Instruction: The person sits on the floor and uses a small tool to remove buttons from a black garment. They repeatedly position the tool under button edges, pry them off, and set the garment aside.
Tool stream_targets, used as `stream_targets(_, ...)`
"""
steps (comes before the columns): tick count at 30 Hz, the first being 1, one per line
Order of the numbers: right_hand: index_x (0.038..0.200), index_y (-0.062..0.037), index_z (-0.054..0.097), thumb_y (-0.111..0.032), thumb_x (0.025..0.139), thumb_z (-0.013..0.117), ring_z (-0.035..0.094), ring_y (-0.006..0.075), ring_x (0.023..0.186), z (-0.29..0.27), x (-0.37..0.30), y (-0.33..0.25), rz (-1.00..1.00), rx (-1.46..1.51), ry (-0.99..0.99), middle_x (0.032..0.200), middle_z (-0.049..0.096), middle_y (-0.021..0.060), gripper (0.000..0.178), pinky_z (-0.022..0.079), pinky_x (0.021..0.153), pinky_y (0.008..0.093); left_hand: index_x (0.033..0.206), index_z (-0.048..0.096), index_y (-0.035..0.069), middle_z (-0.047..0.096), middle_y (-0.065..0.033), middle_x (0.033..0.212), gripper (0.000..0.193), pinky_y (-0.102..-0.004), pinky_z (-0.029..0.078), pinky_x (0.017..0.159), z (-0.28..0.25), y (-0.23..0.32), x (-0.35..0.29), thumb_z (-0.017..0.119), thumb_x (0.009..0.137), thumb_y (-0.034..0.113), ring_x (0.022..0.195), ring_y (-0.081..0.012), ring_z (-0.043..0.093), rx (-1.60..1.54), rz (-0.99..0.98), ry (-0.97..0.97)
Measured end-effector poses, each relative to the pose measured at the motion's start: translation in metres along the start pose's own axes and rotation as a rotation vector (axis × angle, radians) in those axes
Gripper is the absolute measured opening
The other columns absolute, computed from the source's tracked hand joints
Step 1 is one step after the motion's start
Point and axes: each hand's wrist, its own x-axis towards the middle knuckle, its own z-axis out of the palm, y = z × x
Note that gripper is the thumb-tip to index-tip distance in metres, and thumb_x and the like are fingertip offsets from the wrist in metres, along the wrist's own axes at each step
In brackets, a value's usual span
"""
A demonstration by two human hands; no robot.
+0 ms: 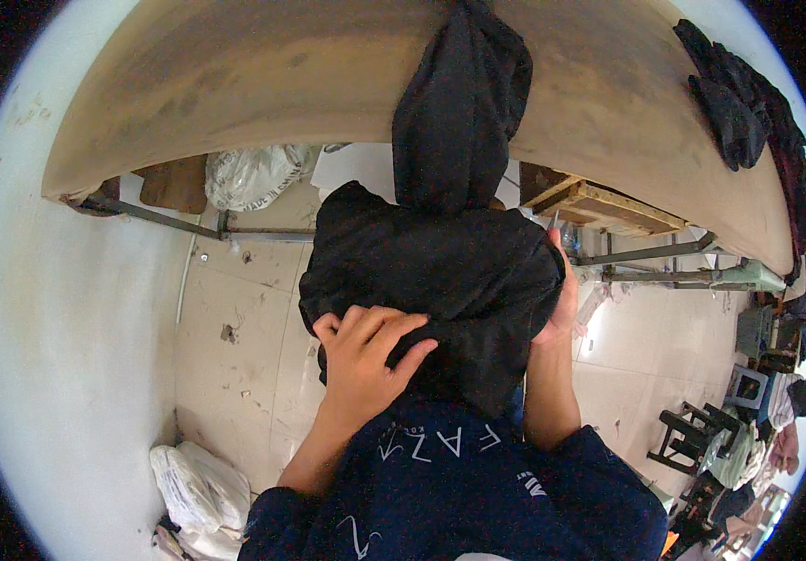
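A black cloth garment (pixel 431 262) is bunched in front of my body, its near part against my dark blue shirt. One narrow length of the garment runs up over the table edge onto the tabletop. My left hand (pixel 370 341) lies on the near left of the cloth, thumb and forefinger spread apart. At the right edge, my right hand (pixel 562 299) is closed around the cloth, its fingers partly hidden. Above those fingers a thin, pale pointed tip (pixel 554 221) sticks up; what it belongs to is hidden.
A brown cloth-covered table (pixel 235 84) spans the far side, with dark garments (pixel 735 93) at its right end. Underneath are a plastic bag (pixel 258 176) and a wooden drawer (pixel 609 206). White sacks (pixel 197 486) lie lower left; a black stool (pixel 688 435) stands right.
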Motion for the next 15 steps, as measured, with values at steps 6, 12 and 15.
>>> stream_targets(6, 0.135, -0.0026, 0.053, -0.037, 0.105, 0.041, 0.057, 0.0306, 0.122, -0.001, 0.001, 0.002, -0.009, -0.009, -0.002, 0.133, 0.059, 0.0153, 0.047, 0.042, 0.108, 0.047, 0.095, 0.073, 0.015, 0.067, 0.0009, 0.083, 0.028, -0.0345, 0.036, 0.082, -0.004, 0.0, 0.007, 0.085, 0.071, 0.02, 0.081, -0.0169, 0.062, -0.268, -0.074, -0.021)
stream_targets(12, 0.134, -0.0026, 0.054, -0.037, 0.105, 0.041, 0.058, 0.0308, 0.122, 0.003, 0.0, 0.004, -0.013, -0.006, 0.005, 0.133, 0.06, 0.0155, 0.047, 0.042, 0.108, 0.0469, 0.094, 0.075, 0.012, 0.068, -0.001, 0.082, 0.025, -0.0316, 0.038, 0.077, -0.009, 0.01, 0.016, 0.085, 0.071, 0.016, 0.077, -0.0145, 0.062, -0.389, -0.165, -0.143)
stream_targets(15, 0.124, -0.0007, 0.061, -0.036, 0.104, 0.044, 0.062, 0.0303, 0.116, 0.012, 0.002, 0.006, -0.024, -0.034, 0.081, 0.125, 0.064, 0.016, 0.044, 0.045, 0.104, 0.0465, 0.093, 0.075, 0.01, 0.068, -0.0022, 0.082, 0.022, -0.0306, 0.041, 0.073, -0.009, 0.009, 0.017, 0.083, 0.073, 0.013, 0.076, -0.0147, 0.063, -0.46, -0.164, -0.142)
